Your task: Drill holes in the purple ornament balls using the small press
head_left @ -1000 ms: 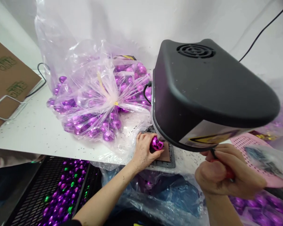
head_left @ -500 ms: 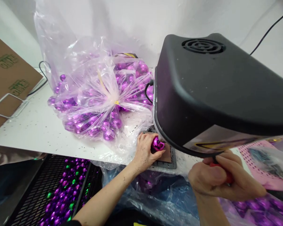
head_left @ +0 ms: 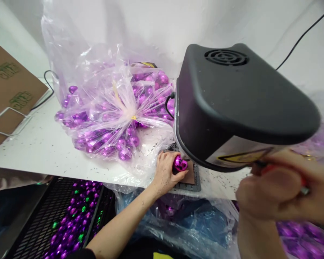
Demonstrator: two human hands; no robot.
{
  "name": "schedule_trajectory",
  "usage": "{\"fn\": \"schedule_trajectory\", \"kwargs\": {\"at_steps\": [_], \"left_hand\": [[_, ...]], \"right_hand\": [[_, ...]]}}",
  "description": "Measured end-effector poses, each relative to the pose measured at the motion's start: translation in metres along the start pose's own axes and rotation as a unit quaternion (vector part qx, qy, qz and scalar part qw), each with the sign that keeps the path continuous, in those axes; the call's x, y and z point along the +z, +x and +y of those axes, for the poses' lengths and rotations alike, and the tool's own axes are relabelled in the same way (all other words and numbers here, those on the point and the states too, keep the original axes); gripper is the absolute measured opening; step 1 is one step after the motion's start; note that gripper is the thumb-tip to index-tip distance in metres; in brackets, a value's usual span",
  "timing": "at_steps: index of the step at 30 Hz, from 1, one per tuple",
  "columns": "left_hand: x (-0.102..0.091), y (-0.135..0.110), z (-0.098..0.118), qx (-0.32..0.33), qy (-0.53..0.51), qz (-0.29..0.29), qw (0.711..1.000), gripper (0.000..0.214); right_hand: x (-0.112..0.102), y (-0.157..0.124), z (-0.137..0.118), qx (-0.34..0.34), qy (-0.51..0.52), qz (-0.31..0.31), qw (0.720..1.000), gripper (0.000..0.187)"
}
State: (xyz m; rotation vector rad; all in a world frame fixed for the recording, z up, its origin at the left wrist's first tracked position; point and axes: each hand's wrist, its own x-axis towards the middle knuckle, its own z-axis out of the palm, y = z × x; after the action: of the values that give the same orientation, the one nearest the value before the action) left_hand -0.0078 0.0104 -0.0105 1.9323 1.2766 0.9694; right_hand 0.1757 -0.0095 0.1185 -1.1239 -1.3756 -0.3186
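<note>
My left hand (head_left: 167,171) is closed around a shiny purple faceted bauble (head_left: 180,163) that rests over a brown and grey pad (head_left: 188,178) at the front of the table. Just above and right of the bauble stands a black-housed bench press (head_left: 240,104), whose working end is hidden under its cover. At the lower right, my right hand (head_left: 283,190) is wrapped round the red lever handle (head_left: 275,168) of the press, somewhat blurred. Part of the handle shows between the fingers.
A tied clear plastic bag of purple baubles (head_left: 105,138) lies behind my left hand. At lower left, a black crate (head_left: 37,212) holds purple and green baubles. A cardboard box (head_left: 12,86) stands at far left. Crumpled plastic (head_left: 199,223) hangs below the table edge.
My right hand has swung to the right with the red handle. The press housing's right side has shifted left in view. My left hand stays on the bauble, more of whose face shows.
</note>
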Motion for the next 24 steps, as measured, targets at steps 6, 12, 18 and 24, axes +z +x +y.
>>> {"fn": "schedule_trajectory", "kwargs": {"at_steps": [6,12,18,24], "left_hand": [[-0.011,-0.005,0.008,0.022,-0.01,0.021,0.999,0.046],[-0.033,-0.084,0.006,0.016,-0.019,-0.113,0.993,0.071],[-0.003,-0.146,-0.042,0.014,0.164,-0.266,0.95,0.101],[-0.134,-0.019,-0.013,0.09,0.104,0.006,0.991,0.042]], "right_hand": [[0.036,0.077,0.0,0.099,-0.025,0.008,0.995,0.039],[0.037,0.076,0.007,0.133,-0.022,0.005,0.991,0.042],[0.04,0.075,0.01,0.143,-0.017,0.025,0.989,0.036],[0.03,0.079,0.005,0.134,-0.057,-0.045,0.988,0.038]]}}
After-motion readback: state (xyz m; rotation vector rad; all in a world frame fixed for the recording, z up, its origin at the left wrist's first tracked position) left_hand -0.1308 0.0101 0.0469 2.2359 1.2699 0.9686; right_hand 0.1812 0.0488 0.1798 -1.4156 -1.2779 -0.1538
